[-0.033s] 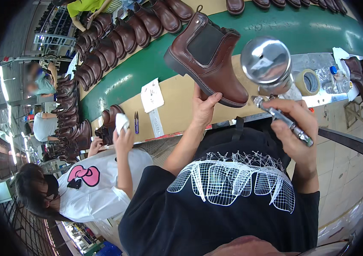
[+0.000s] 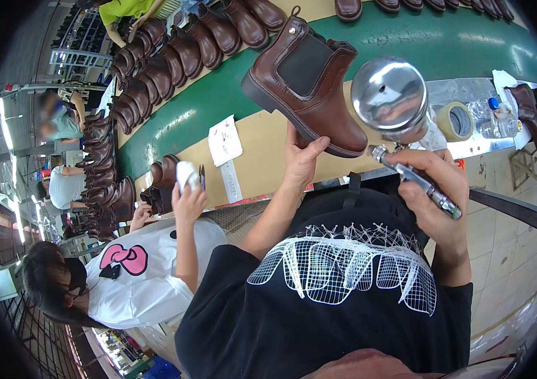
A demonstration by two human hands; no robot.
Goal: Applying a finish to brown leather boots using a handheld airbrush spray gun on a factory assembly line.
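Note:
A brown leather ankle boot (image 2: 319,95) with a dark elastic side panel is held up over the bench, its toe pointing right and toward me. My left hand (image 2: 303,158) grips it from below, fingers behind the sole and thumb at the forefoot. In my right hand (image 2: 435,192) is a small metal spray gun (image 2: 415,178), fingers wrapped round its body. The gun's round, shiny silver cup (image 2: 389,93) stands above it. Its nozzle is close to the boot's toe, with a small gap. No spray can be made out.
Rows of brown boots (image 2: 173,69) line the green conveyor belt (image 2: 180,123). On the bench lie a white paper (image 2: 225,142), a tape roll (image 2: 454,121) and a clear plastic bottle (image 2: 499,120). A co-worker in a white shirt (image 2: 148,278) works at my left, holding something white (image 2: 186,175).
My right hand and the spray gun have shifted slightly left. The boot has barely moved. The co-worker's raised hand with the white item has moved a little to the right.

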